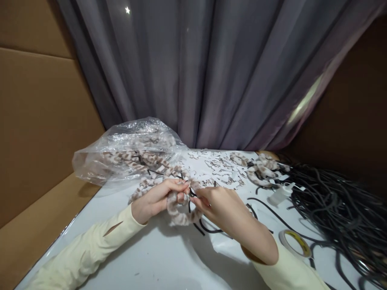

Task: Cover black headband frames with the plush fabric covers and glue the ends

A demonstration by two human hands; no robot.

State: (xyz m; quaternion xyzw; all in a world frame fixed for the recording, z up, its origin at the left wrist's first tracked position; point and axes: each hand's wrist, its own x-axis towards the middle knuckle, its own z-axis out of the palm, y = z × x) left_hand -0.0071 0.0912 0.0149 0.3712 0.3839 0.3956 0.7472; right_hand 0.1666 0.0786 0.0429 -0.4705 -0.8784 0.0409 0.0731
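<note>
A furry white-and-brown spotted tube (180, 217) hangs in a loop between my hands above the white table. My left hand (165, 195) is closed, pinching the loop near its upper left end. My right hand (216, 203) is closed on the other side, its fingertips pressed close to those of the left. A bit of black cord shows between the fingertips, but the exact join of the ends is hidden by my fingers. Just beyond the left hand lie more spotted furry tubes (143, 186), some with black cord sticking out.
A clear plastic bag (99, 165) of furry tubes lies back left. Small scraps (220, 167) litter the table's back. At right are finished-looking furry rings (260, 173), a white squeeze bottle (279, 195), a tape roll (294, 243) and piled black cords (332, 209). Cardboard walls (39, 121) flank the table.
</note>
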